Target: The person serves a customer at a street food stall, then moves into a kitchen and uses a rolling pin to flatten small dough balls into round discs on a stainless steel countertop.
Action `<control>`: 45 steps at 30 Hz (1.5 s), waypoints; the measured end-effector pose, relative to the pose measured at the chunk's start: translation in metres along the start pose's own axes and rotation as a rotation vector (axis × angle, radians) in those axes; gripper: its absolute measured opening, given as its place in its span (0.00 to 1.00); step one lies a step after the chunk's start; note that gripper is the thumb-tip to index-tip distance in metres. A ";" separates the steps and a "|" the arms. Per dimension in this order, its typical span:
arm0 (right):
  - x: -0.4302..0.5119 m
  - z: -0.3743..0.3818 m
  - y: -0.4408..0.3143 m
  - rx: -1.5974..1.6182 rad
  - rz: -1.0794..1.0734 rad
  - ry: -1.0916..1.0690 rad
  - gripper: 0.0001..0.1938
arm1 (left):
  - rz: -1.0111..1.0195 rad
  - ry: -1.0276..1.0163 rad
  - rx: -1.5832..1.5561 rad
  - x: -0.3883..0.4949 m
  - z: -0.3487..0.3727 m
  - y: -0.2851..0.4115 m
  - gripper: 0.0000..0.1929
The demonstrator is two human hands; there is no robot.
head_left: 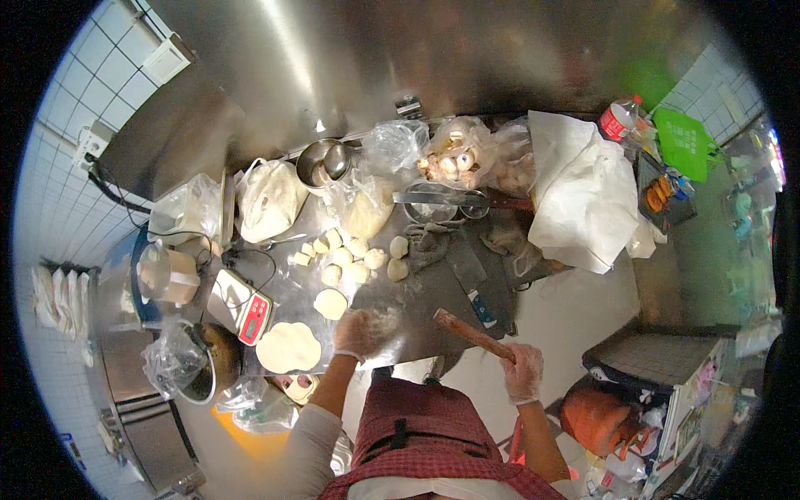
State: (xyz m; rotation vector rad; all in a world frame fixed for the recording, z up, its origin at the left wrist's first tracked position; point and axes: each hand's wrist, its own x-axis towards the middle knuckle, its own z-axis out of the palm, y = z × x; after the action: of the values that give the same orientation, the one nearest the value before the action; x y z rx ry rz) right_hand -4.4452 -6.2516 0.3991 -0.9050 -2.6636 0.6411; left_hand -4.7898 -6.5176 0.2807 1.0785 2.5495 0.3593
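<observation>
My gloved right hand [524,374] grips one end of a wooden rolling pin [475,336], whose other end points left over the front of the metal worktop [425,306]. My left hand [355,331], also in a clear glove, is low over the floured worktop; its fingers are blurred, and whether it holds anything is hidden. Beside it lies a small flattened dough round [330,304]. Farther left, several thin rolled dough sheets lie stacked or overlapping [289,348] near the front edge. Behind them sit several dough pieces [342,257], some cut, some rounded.
A digital kitchen scale [240,306] stands left of the dough. A cleaver [467,269] with a patterned handle lies on the right. Farther back are a steel pot [322,164], plastic bags with food [455,153] and a large white sack [584,187]. An orange gas cylinder [597,415] lies lower right.
</observation>
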 end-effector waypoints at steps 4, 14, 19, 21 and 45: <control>-0.011 0.002 0.019 0.082 -0.010 0.034 0.18 | -0.266 0.109 -0.272 0.015 -0.042 0.012 0.12; -0.011 0.016 0.008 0.098 -0.059 -0.056 0.20 | -0.294 0.153 0.176 0.066 -0.030 0.009 0.13; -0.016 0.039 0.002 0.069 -0.096 -0.047 0.23 | -0.694 0.131 0.182 0.041 -0.038 -0.085 0.22; -0.016 0.040 0.002 0.096 -0.063 -0.106 0.20 | -0.721 0.099 -0.104 0.039 -0.049 -0.080 0.25; -0.030 0.062 -0.040 0.095 -0.093 -0.131 0.22 | -0.572 0.151 -1.571 0.015 -0.011 -0.039 0.15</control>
State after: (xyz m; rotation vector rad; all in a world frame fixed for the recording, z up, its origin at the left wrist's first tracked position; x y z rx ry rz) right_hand -4.4657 -6.3190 0.3617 -0.7329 -2.7438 0.8238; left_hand -4.8291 -6.5342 0.2734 -0.2677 1.6048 1.7903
